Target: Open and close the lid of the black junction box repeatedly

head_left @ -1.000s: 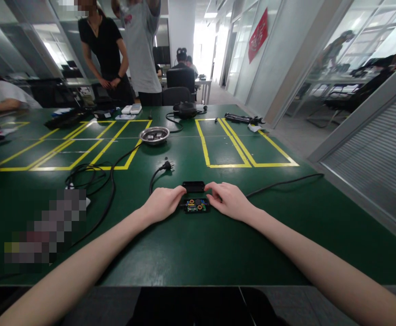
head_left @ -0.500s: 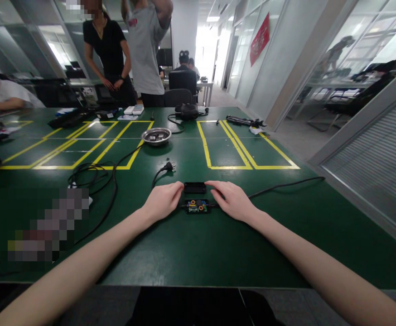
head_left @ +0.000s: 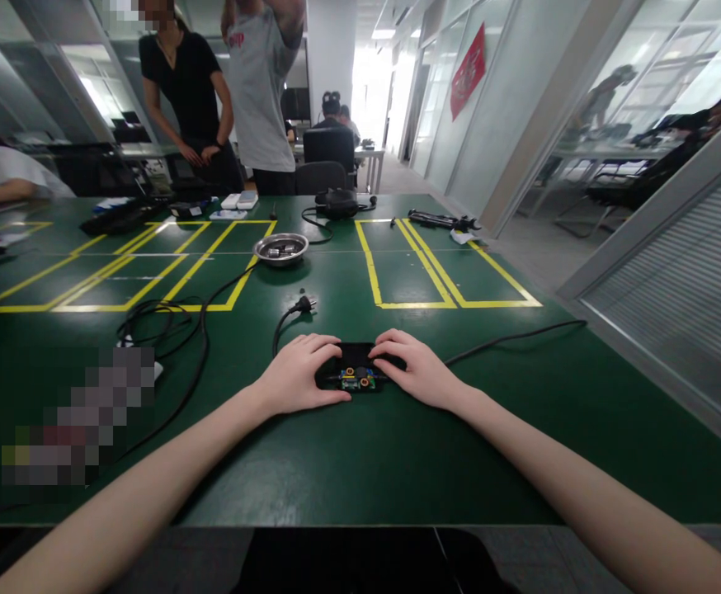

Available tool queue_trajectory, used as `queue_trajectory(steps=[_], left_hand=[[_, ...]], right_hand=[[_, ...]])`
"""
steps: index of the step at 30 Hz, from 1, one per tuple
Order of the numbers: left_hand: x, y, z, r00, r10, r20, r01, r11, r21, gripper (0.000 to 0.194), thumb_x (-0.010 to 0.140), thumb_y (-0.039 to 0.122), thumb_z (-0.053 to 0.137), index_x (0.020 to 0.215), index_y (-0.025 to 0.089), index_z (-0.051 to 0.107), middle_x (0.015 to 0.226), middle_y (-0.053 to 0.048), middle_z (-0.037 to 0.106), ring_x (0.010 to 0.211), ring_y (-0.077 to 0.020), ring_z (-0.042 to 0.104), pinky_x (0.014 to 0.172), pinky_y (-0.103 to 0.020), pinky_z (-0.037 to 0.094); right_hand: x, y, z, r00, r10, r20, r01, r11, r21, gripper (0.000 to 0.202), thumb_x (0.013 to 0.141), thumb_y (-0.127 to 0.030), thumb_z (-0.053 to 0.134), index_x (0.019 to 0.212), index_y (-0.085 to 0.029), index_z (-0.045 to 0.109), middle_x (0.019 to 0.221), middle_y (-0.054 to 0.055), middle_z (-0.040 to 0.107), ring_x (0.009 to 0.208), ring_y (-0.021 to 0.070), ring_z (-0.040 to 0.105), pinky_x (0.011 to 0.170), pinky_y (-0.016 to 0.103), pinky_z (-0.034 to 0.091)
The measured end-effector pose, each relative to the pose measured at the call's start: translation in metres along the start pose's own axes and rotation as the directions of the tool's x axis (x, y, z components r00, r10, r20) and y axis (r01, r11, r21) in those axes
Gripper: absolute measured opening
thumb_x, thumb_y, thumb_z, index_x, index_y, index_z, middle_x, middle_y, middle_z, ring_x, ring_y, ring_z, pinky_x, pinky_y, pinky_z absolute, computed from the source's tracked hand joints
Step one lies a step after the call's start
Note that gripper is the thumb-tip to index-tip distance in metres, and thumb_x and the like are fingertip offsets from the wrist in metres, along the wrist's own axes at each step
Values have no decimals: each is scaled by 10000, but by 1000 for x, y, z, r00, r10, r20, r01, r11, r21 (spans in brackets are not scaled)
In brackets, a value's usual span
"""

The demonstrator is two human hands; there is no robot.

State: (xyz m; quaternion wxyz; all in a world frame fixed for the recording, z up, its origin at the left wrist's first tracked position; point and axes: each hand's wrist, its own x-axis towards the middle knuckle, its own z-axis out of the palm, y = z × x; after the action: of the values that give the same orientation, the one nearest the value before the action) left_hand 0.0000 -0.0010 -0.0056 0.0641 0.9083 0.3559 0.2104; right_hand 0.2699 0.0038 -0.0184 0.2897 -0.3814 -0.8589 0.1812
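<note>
An open black plastic case [head_left: 360, 387] with a green circuit board and copper-wound coils lies between my hands on the green table. Right behind it, nearly touching, is its black cover [head_left: 355, 355], hollow side showing. My left hand [head_left: 299, 375] curls around the left side, fingertips at the cover's left end and thumb along the case's front left corner. My right hand [head_left: 419, 371] pinches the cover's right end between thumb and fingers. A black cable [head_left: 515, 337] runs out to the right from under my right hand.
A power plug [head_left: 303, 304] on a black cable lies behind my left hand. Farther back stands a metal bowl [head_left: 281, 249] with metal parts in it. Coiled cable [head_left: 162, 318] lies left, beside a blurred-out object. Yellow tape marks the table [head_left: 261, 487]. People stand beyond it.
The cover has come toward me, closing the gap to the case. My left thumb has spread forward to the case's front corner. The whole view has shifted slightly.
</note>
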Motion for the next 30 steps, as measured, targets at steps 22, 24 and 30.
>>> queue_trajectory(steps=[22,24,30], left_hand=[[-3,2,1,999,28,-29,-34,980,-197,719,777,356,872,1379,240,496,1332,-111,557,1113,-269,685,919,-398,617],[-2,2,1,999,32,-40,-39,978,-204,716,770,357,879,1368,232,505,1314,-110,565,1100,-262,684,915,-389,612],[-2,3,0,1000,19,15,-15,979,-204,485,804,348,841,1201,220,593,1163,-65,638,945,-214,705,814,-332,585]], right_hand=[[1,-1,6,979,200,-50,-148,852,503,256,818,-183,696,1071,-213,722,1014,43,758,888,192,748,856,379,653],[1,-2,5,975,218,-35,-166,831,530,234,813,-189,695,1046,-207,707,997,41,753,875,192,756,830,370,660],[-1,-8,0,995,57,-77,-14,881,472,158,778,-94,610,885,-199,659,962,43,716,917,189,728,832,352,634]])
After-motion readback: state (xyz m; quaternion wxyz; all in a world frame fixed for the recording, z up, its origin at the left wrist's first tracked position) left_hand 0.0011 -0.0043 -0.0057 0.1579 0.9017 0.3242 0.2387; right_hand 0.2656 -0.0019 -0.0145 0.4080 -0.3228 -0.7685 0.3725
